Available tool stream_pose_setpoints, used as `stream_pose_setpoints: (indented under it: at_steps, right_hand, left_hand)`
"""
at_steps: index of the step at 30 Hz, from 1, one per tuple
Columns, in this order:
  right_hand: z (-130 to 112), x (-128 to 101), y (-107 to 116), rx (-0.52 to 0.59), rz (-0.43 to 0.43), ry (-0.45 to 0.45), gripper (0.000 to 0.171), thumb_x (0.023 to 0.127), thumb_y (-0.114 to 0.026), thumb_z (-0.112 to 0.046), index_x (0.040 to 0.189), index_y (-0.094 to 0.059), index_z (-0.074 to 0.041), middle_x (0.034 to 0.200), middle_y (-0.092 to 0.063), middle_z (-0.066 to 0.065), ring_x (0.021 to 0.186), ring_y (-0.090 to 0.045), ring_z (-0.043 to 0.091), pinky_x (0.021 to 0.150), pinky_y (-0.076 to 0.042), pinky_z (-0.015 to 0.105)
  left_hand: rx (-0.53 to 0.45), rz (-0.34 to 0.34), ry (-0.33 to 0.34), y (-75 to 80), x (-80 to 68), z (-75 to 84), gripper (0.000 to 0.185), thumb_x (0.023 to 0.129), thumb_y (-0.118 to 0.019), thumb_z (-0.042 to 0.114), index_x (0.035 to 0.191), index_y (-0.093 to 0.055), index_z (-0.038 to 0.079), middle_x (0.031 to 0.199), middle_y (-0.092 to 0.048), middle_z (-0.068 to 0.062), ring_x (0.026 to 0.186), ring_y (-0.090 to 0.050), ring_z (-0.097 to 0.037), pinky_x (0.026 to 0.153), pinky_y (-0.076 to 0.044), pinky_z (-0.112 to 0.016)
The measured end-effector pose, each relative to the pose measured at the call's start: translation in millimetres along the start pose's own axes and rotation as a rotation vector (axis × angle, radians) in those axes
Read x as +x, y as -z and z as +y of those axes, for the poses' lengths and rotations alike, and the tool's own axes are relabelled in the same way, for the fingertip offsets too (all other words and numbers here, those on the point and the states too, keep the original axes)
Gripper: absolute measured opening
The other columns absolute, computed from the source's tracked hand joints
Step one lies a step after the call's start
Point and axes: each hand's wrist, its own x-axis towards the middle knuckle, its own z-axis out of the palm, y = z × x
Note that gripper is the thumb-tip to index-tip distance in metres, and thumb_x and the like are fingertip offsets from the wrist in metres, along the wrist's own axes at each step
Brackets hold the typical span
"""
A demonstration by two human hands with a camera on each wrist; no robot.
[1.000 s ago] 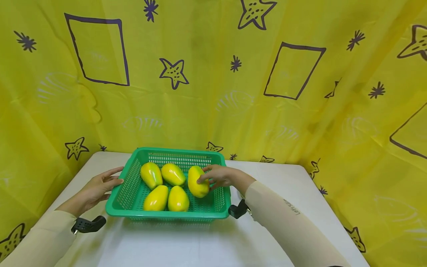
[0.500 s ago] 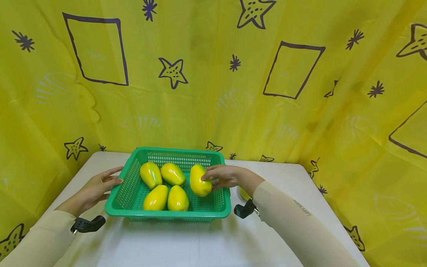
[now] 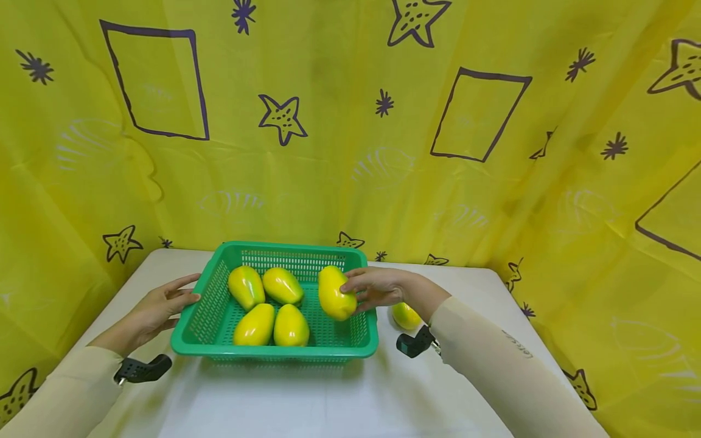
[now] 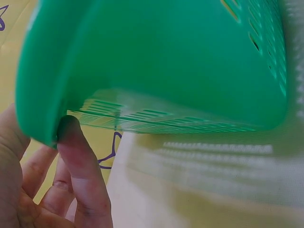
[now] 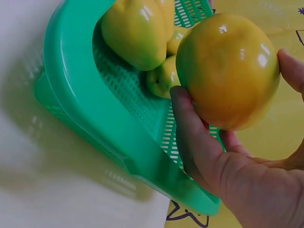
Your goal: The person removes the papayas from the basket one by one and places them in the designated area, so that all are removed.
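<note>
Held yellow fruit [image 3: 332, 297] and right hand [image 3: 379, 286] shifted right and slightly farther since the earlier frame; the loose yellow fruit [image 3: 406, 316] on the right of the table [image 3: 263, 398], then hidden behind the wrist, now shows. Left hand [image 3: 150, 313] about where it was. Right hand pinches the held fruit between thumb and fingers, over the right side of the green basket [image 3: 274, 351]; fruit tilted, looks lifted off the basket floor. Left hand grips the basket's left rim, a fingertip under the lip. Four other fruits [image 3: 254, 325] lie inside, two far and two near, left to centre. Basket sits on the white table. Black wrist mounts [image 3: 143, 368] on both wrists, pale sleeves [image 3: 493, 359]. Yellow curtain [image 3: 328, 207] with dark stars and frames behind, far side.
</note>
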Motion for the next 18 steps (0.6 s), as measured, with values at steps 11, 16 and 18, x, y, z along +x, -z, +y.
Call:
stream_pose_setpoints:
  at_steps: [11,16,18]
  right_hand:
    - [-2,-18,15,-0.023,0.051,0.002,0.077,0.095,-0.058,-0.011,0.156,-0.012,-0.006,0.145,-0.038,0.019,0.130,-0.046,0.038,0.108,-0.041,0.052]
    - [-2,-27,24,-0.008,0.077,-0.009,0.079,0.095,-0.058,-0.010,0.157,-0.008,-0.008,0.145,-0.038,0.020,0.131,-0.044,0.039,0.109,-0.040,0.052]
    - [-1,-31,28,-0.007,0.078,-0.007,0.077,0.095,-0.058,-0.010,0.156,-0.010,-0.007,0.142,-0.041,0.020,0.130,-0.045,0.039,0.109,-0.040,0.053]
  left_hand:
    - [-0.007,-0.003,-0.005,0.4,-1.0,-0.8,0.079,0.100,-0.057,0.035,0.158,-0.011,0.008,0.150,-0.030,-0.034,0.103,-0.063,-0.012,0.085,-0.057,-0.035]
    - [-0.010,-0.002,-0.005,-0.1,0.1,-0.4,0.080,0.100,-0.058,0.035,0.158,-0.011,0.007,0.148,-0.032,-0.033,0.102,-0.063,-0.010,0.084,-0.057,-0.034]
    - [-0.011,-0.005,-0.008,-0.8,0.3,-0.5,0.079,0.100,-0.057,0.034,0.158,-0.011,0.007,0.147,-0.033,-0.033,0.100,-0.063,-0.009,0.083,-0.057,-0.034]
